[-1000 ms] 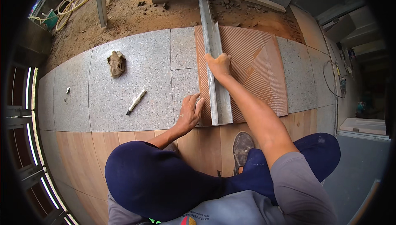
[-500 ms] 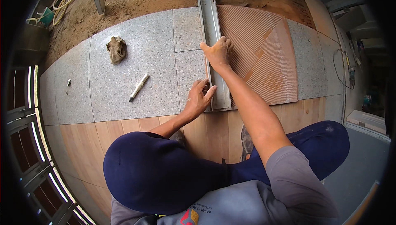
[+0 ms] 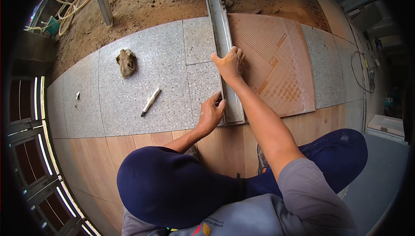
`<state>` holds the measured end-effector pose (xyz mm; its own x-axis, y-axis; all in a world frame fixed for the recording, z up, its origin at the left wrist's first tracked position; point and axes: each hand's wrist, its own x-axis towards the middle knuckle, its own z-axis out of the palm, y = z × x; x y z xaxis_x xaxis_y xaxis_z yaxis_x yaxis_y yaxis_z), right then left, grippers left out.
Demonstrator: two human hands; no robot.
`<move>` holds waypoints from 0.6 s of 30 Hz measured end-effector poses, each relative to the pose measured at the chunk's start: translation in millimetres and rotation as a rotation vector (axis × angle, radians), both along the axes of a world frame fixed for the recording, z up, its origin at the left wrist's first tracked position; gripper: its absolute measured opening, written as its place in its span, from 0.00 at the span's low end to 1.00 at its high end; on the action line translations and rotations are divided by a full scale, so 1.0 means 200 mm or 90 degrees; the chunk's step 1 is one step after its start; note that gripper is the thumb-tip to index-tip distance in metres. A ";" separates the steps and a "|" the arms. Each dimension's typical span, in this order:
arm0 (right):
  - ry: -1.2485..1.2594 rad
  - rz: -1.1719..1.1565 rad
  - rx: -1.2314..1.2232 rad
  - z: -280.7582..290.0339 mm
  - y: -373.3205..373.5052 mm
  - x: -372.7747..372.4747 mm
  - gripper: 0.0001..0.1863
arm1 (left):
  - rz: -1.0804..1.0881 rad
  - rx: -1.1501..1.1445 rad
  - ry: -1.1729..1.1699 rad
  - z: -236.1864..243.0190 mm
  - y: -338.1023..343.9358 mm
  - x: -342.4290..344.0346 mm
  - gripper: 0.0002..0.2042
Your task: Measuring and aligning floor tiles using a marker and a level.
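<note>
My right hand (image 3: 229, 65) grips a long metal channel bar (image 3: 233, 110), thumb over its left side and fingers toward its right. The bar lies lengthwise along the left edge of a square tile (image 3: 281, 84) with an orange-brown ridged back facing up. My left hand (image 3: 209, 115) touches the bar's near left edge, thumb and fingers apart and bent against it; some fingertips are partly hidden. Left of them, on speckled grey tiles (image 3: 151, 54), lie a crumpled muddy cloth (image 3: 126, 63) and a white marker-like stick with a dark tip (image 3: 150, 102).
Bare soil (image 3: 272, 4) with rubble borders the tiles at the back, with a post (image 3: 101, 0) and hose (image 3: 69, 13) at back left. Wood-look flooring (image 3: 95, 162) lies near me, a metal gate (image 3: 32, 149) at left, a corded tool (image 3: 369, 80) at right.
The bar now sits nearer the tile's left edge, with my right hand on it. My left hand has moved right, from beside the tile onto the bar's edge.
</note>
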<state>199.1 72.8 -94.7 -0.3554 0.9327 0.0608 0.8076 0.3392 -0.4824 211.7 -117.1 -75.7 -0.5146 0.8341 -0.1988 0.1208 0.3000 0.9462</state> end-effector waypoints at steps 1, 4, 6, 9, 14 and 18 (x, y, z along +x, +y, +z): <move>-0.002 0.001 0.003 0.00 0.00 0.00 0.40 | 0.001 -0.012 0.000 0.00 0.00 0.00 0.22; 0.016 -0.001 0.011 -0.01 -0.04 0.00 0.40 | 0.005 -0.019 0.023 -0.06 -0.02 0.00 0.21; 0.022 -0.002 0.027 -0.02 -0.04 0.01 0.39 | 0.011 -0.024 0.027 -0.07 -0.02 0.01 0.22; 0.013 -0.003 0.022 -0.03 -0.02 0.01 0.38 | 0.013 -0.011 0.011 -0.05 -0.01 0.02 0.21; 0.015 -0.011 0.014 -0.03 -0.02 -0.01 0.38 | 0.021 -0.016 -0.008 -0.05 -0.01 0.01 0.21; 0.024 -0.007 0.023 -0.03 -0.01 0.00 0.37 | 0.008 -0.009 -0.018 -0.06 -0.02 0.01 0.22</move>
<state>199.3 71.2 -100.8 -0.3417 0.9335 0.1085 0.7926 0.3483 -0.5004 213.2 -120.8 -87.1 -0.5188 0.8246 -0.2256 0.0895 0.3148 0.9449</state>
